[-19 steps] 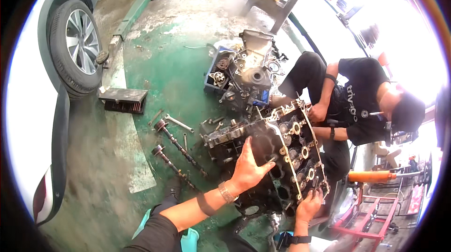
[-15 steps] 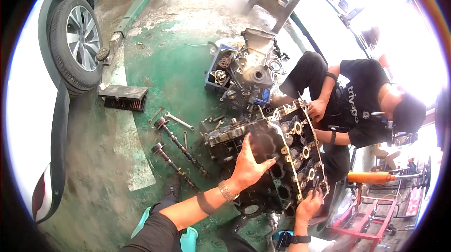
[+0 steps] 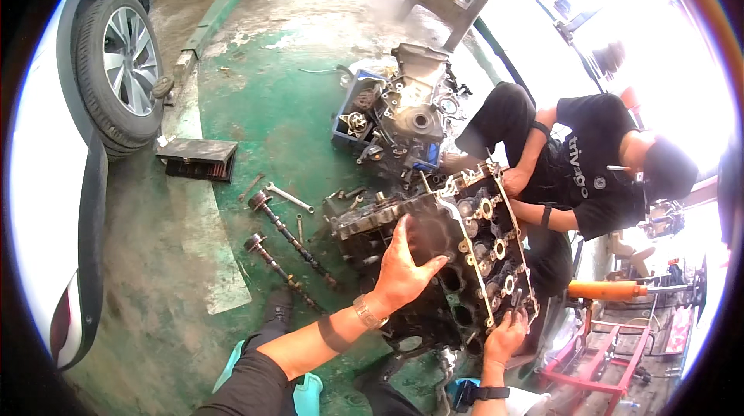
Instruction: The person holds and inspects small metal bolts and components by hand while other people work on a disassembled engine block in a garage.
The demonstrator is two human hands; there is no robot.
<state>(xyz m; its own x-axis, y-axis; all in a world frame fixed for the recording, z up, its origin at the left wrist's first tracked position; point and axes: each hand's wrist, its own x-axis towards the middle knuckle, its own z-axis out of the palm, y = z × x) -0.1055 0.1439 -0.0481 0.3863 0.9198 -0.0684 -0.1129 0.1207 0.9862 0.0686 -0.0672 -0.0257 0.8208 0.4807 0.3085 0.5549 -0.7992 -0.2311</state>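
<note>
Car: white, its wheel [image 3: 124,67] at the far left on the green floor [image 3: 256,129].
Engine block [image 3: 457,261]: dark, tipped on the floor, centre.
Second engine part [image 3: 403,114]: behind it.
Co-worker [image 3: 589,168]: crouched at the block's right side.
Camshafts [image 3: 287,238]: two, lying left of the block.
Left hand [image 3: 403,261]: spread flat, open grip pressed on the block's side.
Right hand [image 3: 504,336]: grip closed on the block's lower edge.

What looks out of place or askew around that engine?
The cylinder head stands tilted on edge against the engine block, propped by the left hand and right hand instead of lying flat. Two camshafts and a wrench lie loose on the stained green floor.
</note>
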